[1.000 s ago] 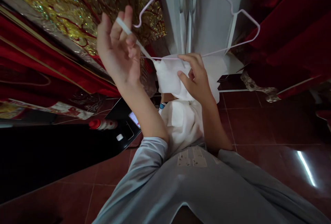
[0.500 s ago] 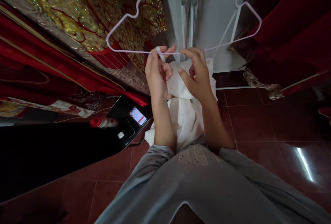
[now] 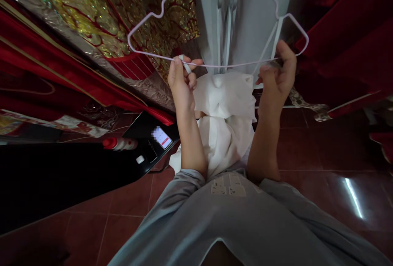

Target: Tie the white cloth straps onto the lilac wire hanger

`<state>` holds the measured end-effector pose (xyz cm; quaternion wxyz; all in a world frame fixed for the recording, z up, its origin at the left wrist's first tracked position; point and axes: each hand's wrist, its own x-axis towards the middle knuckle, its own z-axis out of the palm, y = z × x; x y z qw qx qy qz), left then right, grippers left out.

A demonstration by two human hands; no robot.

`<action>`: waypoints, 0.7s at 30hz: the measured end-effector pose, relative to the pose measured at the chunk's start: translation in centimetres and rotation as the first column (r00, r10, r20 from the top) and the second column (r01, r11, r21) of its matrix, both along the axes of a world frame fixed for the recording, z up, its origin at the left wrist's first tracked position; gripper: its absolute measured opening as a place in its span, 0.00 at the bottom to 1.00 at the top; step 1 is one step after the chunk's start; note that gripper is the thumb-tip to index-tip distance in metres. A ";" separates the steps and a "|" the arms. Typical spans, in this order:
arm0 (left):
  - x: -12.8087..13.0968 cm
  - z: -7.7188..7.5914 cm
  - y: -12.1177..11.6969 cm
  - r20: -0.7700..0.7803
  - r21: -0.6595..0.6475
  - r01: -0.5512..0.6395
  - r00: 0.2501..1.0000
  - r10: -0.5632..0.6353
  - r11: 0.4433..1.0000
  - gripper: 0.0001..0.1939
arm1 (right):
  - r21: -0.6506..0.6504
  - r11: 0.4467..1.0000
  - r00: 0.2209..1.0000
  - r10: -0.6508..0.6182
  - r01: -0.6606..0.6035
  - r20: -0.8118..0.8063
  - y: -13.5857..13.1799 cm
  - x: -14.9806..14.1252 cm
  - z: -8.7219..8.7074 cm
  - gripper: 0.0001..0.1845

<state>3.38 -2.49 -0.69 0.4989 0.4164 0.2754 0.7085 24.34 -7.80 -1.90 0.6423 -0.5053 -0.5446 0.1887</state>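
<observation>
A thin pale-pink clothes hanger [image 3: 144, 52] is held up in front of me, its top cut off by the upper edge. My left hand [image 3: 184, 75] is closed on its bottom bar, left of the middle. A white band circles one of that hand's fingers. Near the hanger's right end, my right hand [image 3: 276, 71] has its index finger raised and its thumb apart, touching or just behind the bar; I cannot tell which. A white strap [image 3: 278, 32] hangs from the right notch, beside the right fingertips. Below lies white cloth [image 3: 224, 94] over my lap.
Sequinned gold and red garments [image 3: 123, 8] hang at left, dark red cloth [image 3: 337, 32] at right. Grey doors with handles [image 3: 229, 20] stand ahead. A black tabletop [image 3: 76, 176] at lower left bears a red-capped bottle [image 3: 119, 143], a lit phone [image 3: 162, 137] and a small white case [image 3: 140, 159].
My right hand has moved right along the hanger, from the middle of the bar to the white strap. My left hand stays on the bar, shifted slightly left.
</observation>
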 end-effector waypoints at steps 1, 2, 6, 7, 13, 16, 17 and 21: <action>0.1 0.1 0.0 0.009 -0.016 0.000 1.000 0.001 1.000 0.22 | 0.024 0.999 0.998 -0.035 0.036 -0.043 0.0 -0.1 0.3 0.30; 0.2 0.2 0.0 0.015 -0.030 -0.005 1.000 0.006 1.000 0.23 | 0.034 0.998 0.995 -0.054 0.057 -0.084 0.0 -0.2 0.7 0.29; 0.3 0.5 0.0 0.014 -0.045 -0.028 1.000 0.028 0.999 0.23 | -0.027 1.000 0.985 0.009 -0.014 -0.175 0.2 -0.4 2.8 0.18; 0.2 0.6 0.1 0.007 -0.046 -0.033 0.999 0.033 0.998 0.22 | -0.030 0.999 0.981 0.024 -0.030 -0.191 0.2 -0.3 3.3 0.15; -0.3 0.0 0.8 -0.026 -0.021 -0.047 0.999 0.046 0.999 0.24 | 0.009 0.997 0.969 0.082 -0.082 -0.233 0.4 0.2 5.4 0.17; -0.4 -0.3 0.9 -0.046 -0.013 -0.030 0.999 0.029 0.999 0.22 | 0.058 0.980 0.943 0.198 -0.189 -0.266 1.0 0.8 6.5 0.18; -0.4 -0.4 1.0 -0.055 -0.023 -0.020 0.998 0.019 1.000 0.21 | 0.085 0.968 0.928 0.250 -0.236 -0.276 1.3 1.1 6.9 0.18; 0.0 -0.8 1.2 -0.031 -0.045 -0.006 1.000 0.004 0.999 0.21 | 0.163 0.947 0.886 0.317 -0.276 -0.340 2.8 2.1 7.1 0.24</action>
